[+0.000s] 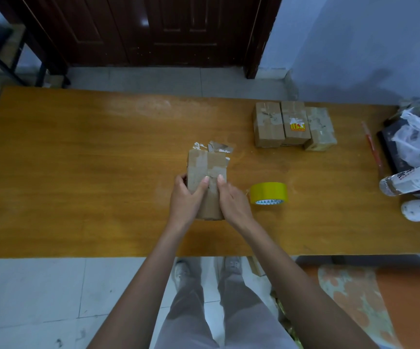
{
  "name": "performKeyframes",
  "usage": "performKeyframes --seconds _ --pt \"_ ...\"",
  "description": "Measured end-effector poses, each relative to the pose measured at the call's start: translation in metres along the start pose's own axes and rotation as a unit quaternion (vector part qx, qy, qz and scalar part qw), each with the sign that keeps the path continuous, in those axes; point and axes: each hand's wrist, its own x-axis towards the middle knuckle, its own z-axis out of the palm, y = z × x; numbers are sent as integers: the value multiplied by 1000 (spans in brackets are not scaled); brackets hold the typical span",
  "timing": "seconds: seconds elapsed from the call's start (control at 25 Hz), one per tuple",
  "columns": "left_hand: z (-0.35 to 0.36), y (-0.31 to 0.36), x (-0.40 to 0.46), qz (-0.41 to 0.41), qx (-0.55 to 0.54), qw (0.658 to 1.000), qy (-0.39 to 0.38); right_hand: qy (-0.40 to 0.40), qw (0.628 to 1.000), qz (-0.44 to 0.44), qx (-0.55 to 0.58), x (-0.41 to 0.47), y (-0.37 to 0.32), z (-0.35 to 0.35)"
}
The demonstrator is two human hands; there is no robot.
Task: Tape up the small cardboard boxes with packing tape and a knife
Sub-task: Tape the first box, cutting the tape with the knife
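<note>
Both hands reach forward over the surface (78,172); left hand (186,197) and right hand (231,200) grip the cardboard box (207,170), thumbs pressing on top.

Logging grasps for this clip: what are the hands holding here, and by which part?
Both hands hold one small cardboard box on the table: left hand wraps its left side, right hand its right side, thumbs pressing the top face.

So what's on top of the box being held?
Both thumbs press on the box top, left hand and right hand gripping its sides. Old tape strips and torn flaps show; the contents are hidden.
</note>
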Motion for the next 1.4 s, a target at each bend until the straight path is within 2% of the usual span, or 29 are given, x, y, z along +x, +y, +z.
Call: performKeyframes --seconds 0.16,0.36,0.52,0.6,0.76,0.88,0.96,1.04,1.24,1.4 --pt "1 -6 -1 5 -5 1000 11 -5 1000 8 -9 3 -3 1" --pt "1 -10 -4 44 31 998 43 34 995 -15 -95 4 -4 7" --pt "4 -10 -2 45 54 996 62 54 991 -8 -120 4 -3 10" --pt "4 -10 -2 25 12 999 42 43 993 -5 -114 5 1 9" --pt "-5 -13 4 -67 -154 986 -20 -23 996 32 77 11 3 6" --pt "-18 -15 12 -107 -288 948 -86 -28 980 24 198 14 3 3" --pt "-23 -14 12 -122 -329 924 -150 -25 960 26 276 13 1 4" --pt "-21 -15 9 -128 -365 905 -177 -10 941 27 336 10 -1 7" --pt "-15 -15 1 -177 -413 885 -125 10 922 27 386 7 -4 13" --pt "-17 -10 -1 -184 -383 902 -75 33 933 10 358 5 -2 15"
